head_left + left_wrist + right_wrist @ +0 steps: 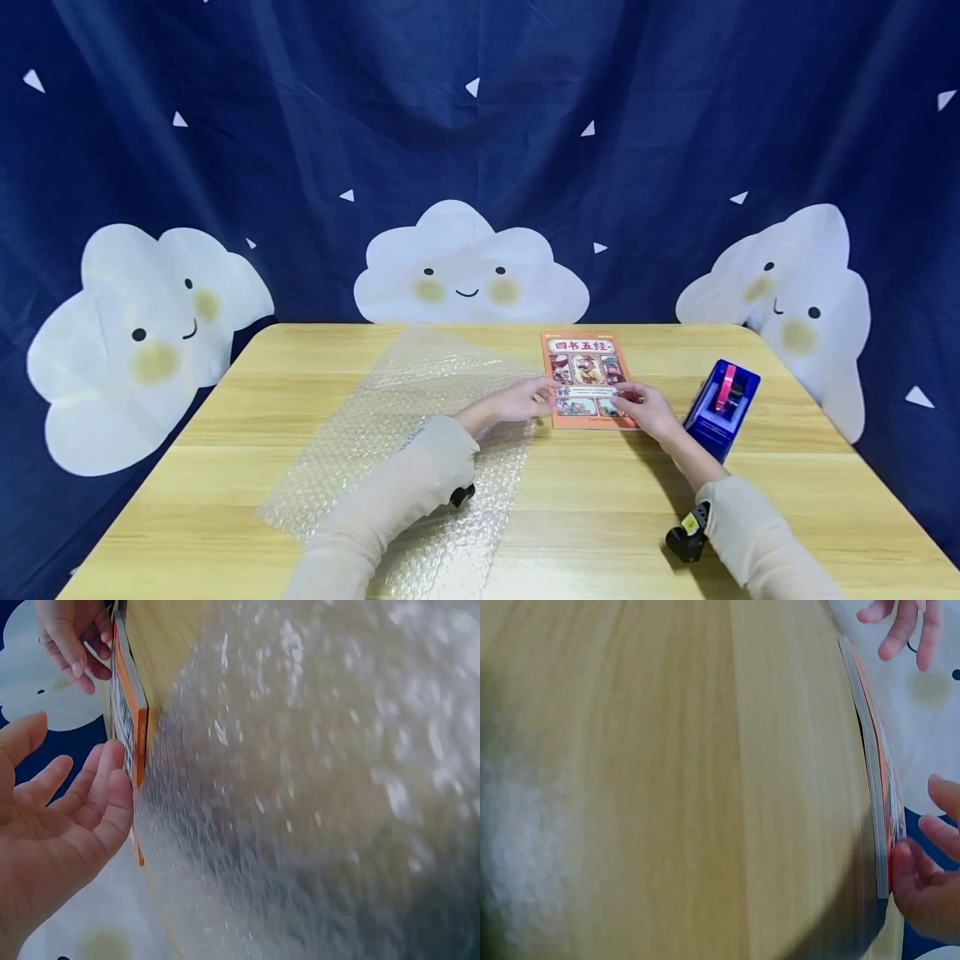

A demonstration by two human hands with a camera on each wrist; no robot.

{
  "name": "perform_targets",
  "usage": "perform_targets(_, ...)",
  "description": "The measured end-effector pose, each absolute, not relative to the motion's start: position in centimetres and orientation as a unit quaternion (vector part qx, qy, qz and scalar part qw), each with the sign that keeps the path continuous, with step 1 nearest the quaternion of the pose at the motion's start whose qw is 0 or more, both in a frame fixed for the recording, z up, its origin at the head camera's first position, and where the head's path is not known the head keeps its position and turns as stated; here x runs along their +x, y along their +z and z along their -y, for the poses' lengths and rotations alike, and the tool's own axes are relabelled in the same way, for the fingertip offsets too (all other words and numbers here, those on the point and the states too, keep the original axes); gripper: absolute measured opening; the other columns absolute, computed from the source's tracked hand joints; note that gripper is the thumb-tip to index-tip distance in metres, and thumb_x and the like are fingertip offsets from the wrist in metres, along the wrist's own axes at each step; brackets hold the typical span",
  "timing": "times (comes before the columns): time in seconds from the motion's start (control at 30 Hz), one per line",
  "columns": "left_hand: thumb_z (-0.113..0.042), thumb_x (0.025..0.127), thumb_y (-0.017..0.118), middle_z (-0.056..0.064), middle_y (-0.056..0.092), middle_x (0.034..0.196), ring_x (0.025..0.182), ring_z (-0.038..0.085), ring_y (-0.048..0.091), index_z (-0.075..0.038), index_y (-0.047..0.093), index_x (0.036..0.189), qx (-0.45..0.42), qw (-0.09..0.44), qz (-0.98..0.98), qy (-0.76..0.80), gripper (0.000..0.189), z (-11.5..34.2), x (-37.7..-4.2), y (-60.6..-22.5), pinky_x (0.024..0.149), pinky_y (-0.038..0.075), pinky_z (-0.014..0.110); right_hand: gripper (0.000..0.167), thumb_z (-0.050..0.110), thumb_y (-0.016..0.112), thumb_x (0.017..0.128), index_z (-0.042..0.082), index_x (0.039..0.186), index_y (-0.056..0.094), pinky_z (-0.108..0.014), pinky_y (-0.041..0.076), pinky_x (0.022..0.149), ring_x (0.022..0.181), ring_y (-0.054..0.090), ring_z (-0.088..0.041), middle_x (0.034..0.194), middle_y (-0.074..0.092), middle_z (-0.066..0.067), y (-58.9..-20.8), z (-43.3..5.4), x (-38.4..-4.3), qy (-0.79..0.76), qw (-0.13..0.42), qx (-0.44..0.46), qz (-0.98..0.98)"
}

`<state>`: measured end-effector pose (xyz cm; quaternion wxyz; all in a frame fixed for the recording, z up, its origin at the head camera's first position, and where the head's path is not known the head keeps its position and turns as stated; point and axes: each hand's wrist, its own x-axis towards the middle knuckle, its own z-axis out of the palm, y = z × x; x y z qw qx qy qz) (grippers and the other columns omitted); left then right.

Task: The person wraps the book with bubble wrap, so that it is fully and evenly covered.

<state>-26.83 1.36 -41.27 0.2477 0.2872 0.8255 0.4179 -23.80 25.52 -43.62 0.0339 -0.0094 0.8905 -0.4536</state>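
Note:
An orange book (583,372) with illustrated panels on its cover lies flat at the back of the table. My left hand (519,401) is at its left edge, fingers loosely bent and touching or nearly touching the side. On the other side, my right hand (649,412) rests by the lower right part of the cover. In the right wrist view the thumb of that hand (928,892) touches the book near a corner, with the fingers spread apart. A sheet of clear bubble wrap (450,375) spreads under my left forearm, its right edge beside the book.
A blue tape dispenser (708,427) with a red part stands to the right of the book, close to my right forearm. Behind the wooden table (795,500) hangs a dark blue curtain (645,167) with smiling clouds.

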Motion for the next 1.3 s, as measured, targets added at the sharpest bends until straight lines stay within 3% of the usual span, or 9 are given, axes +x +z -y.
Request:
perform_targets(0.17, -0.011, 0.09, 0.055, 0.017, 0.047, 0.128, 0.117, 0.027, 0.046, -0.004, 0.035, 0.138, 0.275, 0.244, -0.841, 0.396, 0.052, -2.0, -26.6, -41.5, 0.094, 0.043, 0.037, 0.046, 0.018, 0.057, 0.09, -0.011, 0.124, 0.047, -0.043, 0.045, 0.085, 0.105, 0.049, -0.039, 0.118, 0.051, -0.03, -43.5, -25.4, -23.8, -0.416, 0.03, -0.023, -0.909)
perform_targets(0.27, -0.012, 0.089, 0.057, 0.014, 0.041, 0.138, 0.126, 0.027, 0.038, -0.006, 0.036, 0.138, 0.26, 0.234, -0.851, 0.392, 0.054, -2.4, -26.4, -41.6, 0.103, 0.034, 0.041, 0.048, 0.018, 0.056, 0.089, -0.01, 0.126, 0.045, -0.056, 0.032, 0.096, 0.118, 0.037, -0.047, 0.129, 0.041, -0.034, -43.4, -25.4, -23.7, -0.403, 0.033, -0.019, -0.914)
perform_targets(0.37, -0.011, 0.088, 0.058, 0.014, 0.034, 0.143, 0.132, 0.029, 0.029, -0.006, 0.036, 0.138, 0.245, 0.229, -0.855, 0.395, 0.056, -2.8, -26.2, -41.8, 0.108, 0.024, 0.045, 0.05, 0.018, 0.056, 0.089, -0.009, 0.129, 0.042, -0.062, 0.021, 0.1, 0.124, 0.023, -0.05, 0.135, 0.03, -0.035, -43.5, -25.6, -23.6, -0.399, 0.04, -0.006, -0.916)
perform_targets(0.57, -0.011, 0.085, 0.059, 0.02, 0.023, 0.147, 0.137, 0.033, 0.013, -0.007, 0.038, 0.138, 0.202, 0.237, -0.858, 0.408, 0.057, -3.8, -25.7, -41.8, 0.109, 0.014, 0.052, 0.055, 0.018, 0.056, 0.089, -0.009, 0.133, 0.036, -0.06, 0.021, 0.103, 0.127, 0.021, -0.05, 0.139, 0.024, -0.035, -43.4, -25.9, -23.4, -0.42, 0.056, 0.006, -0.906)
perform_targets(0.87, -0.017, 0.085, 0.063, 0.021, 0.004, 0.15, 0.138, 0.035, 0.003, -0.012, 0.029, 0.143, 0.153, 0.281, -0.807, 0.496, 0.068, -5.4, -25.1, -41.7, 0.108, 0.013, 0.055, 0.056, 0.016, 0.055, 0.09, -0.01, 0.135, 0.032, -0.054, 0.027, 0.103, 0.124, 0.029, -0.048, 0.136, 0.03, -0.035, -43.2, -25.9, -23.2, -0.458, 0.062, 0.026, -0.886)
perform_targets(0.97, -0.015, 0.084, 0.064, 0.021, 0.006, 0.15, 0.135, 0.037, 0.013, -0.013, 0.028, 0.143, 0.121, 0.283, -0.782, 0.542, 0.069, -5.6, -25.0, -41.7, 0.104, 0.022, 0.058, 0.055, 0.014, 0.053, 0.091, -0.01, 0.135, 0.031, -0.053, 0.029, 0.102, 0.124, 0.031, -0.046, 0.136, 0.03, -0.035, -43.2, -25.8, -23.0, -0.471, 0.059, 0.033, -0.88)
perform_targets(1.1, -0.009, 0.082, 0.064, 0.017, 0.026, 0.145, 0.126, 0.036, 0.035, -0.013, 0.032, 0.141, 0.076, 0.289, -0.737, 0.606, 0.067, -5.9, -24.9, -41.9, 0.095, 0.036, 0.055, 0.055, 0.011, 0.049, 0.092, -0.01, 0.137, 0.027, -0.054, 0.026, 0.103, 0.127, 0.026, -0.046, 0.137, 0.027, -0.035, -43.2, -25.7, -22.6, -0.473, 0.057, 0.051, -0.878)
perform_targets(1.23, -0.007, 0.081, 0.063, 0.012, 0.041, 0.136, 0.115, 0.028, 0.046, -0.014, 0.039, 0.136, 0.046, 0.278, -0.713, 0.642, 0.06, -6.5, -24.7, -42.0, 0.09, 0.042, 0.047, 0.055, 0.008, 0.047, 0.092, -0.011, 0.137, 0.024, -0.054, 0.022, 0.105, 0.127, 0.025, -0.046, 0.135, 0.028, -0.036, -43.3, -25.8, -22.2, -0.469, 0.048, 0.061, -0.88)
perform_targets(1.3, -0.005, 0.081, 0.062, 0.011, 0.045, 0.132, 0.097, 0.02, 0.053, -0.013, 0.042, 0.134, 0.038, 0.264, -0.708, 0.654, 0.057, -6.7, -24.7, -42.1, 0.081, 0.045, 0.037, 0.055, 0.006, 0.047, 0.091, -0.011, 0.137, 0.023, -0.054, 0.022, 0.105, 0.127, 0.025, -0.046, 0.135, 0.027, -0.037, -43.4, -25.9, -22.1, -0.471, 0.047, 0.062, -0.879)
